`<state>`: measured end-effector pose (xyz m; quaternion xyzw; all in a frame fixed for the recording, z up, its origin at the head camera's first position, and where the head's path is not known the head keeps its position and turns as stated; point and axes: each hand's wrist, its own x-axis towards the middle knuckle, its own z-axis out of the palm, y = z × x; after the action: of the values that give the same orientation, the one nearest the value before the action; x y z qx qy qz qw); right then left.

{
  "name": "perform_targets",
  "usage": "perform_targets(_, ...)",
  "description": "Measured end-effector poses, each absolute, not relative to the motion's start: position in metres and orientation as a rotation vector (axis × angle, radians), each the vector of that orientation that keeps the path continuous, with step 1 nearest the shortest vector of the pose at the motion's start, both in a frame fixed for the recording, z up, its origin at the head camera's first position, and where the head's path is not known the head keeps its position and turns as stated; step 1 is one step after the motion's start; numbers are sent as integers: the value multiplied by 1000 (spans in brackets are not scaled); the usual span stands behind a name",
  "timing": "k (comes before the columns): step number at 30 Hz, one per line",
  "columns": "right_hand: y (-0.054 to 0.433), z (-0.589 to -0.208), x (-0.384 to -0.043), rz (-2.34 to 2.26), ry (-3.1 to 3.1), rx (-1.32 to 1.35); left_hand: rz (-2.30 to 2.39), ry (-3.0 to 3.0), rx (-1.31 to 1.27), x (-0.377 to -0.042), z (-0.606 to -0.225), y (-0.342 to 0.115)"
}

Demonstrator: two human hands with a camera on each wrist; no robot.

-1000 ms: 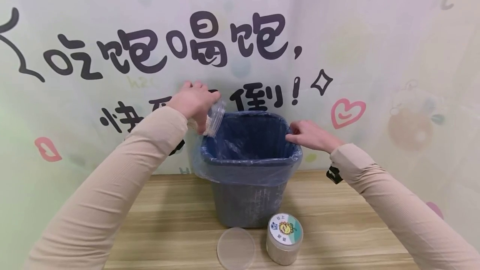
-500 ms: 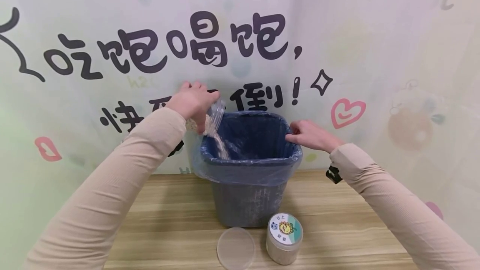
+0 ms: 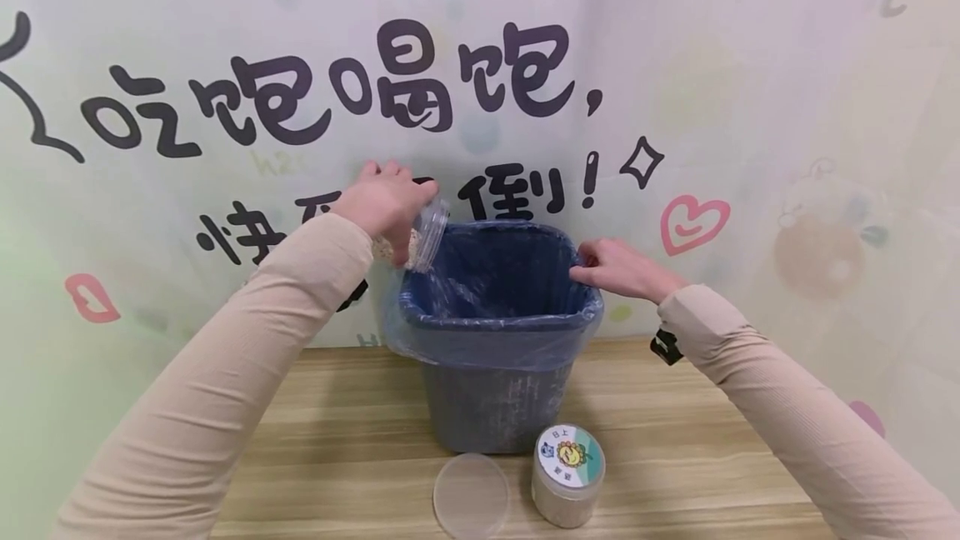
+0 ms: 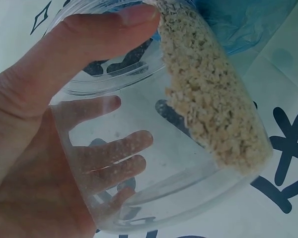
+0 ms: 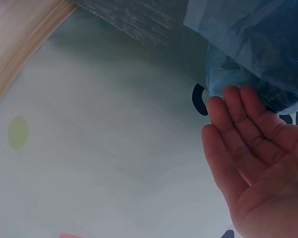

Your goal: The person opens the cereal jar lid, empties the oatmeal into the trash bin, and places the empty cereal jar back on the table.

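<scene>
My left hand (image 3: 386, 205) grips a clear plastic jar (image 3: 432, 233), tilted with its mouth over the left rim of a blue-grey trash bin (image 3: 495, 407). In the left wrist view, pale oat-like flakes (image 4: 208, 94) lie along the jar's lower side up to the mouth, and the thumb (image 4: 99, 37) lies across the neck. A thin bluish bag (image 3: 510, 347) lines the bin and folds over its rim. At the right rim my right hand (image 3: 618, 269) holds the bin's edge and bag. Its fingers (image 5: 238, 134) lie against the outside; the thumb is hidden in the right wrist view.
On the wooden table (image 3: 337, 440), a round translucent lid (image 3: 471, 496) lies flat in front of the bin. Beside it stands a closed jar (image 3: 567, 477) with a sunflower label on top. A printed cloth (image 3: 750, 107) hangs close behind the bin.
Half a second ago a stream of flakes fell from the jar into the bin; now no stream shows. Both hands keep their places, and the view has shifted slightly.
</scene>
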<state>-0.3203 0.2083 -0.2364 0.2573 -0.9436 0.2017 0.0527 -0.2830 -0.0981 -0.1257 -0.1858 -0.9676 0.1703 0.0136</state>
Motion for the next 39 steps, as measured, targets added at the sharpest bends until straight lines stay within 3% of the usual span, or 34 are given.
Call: perform_targets(39, 209, -234, -318, 604, -2867, 776, 542, -3048, -638, -287, -119, -97)
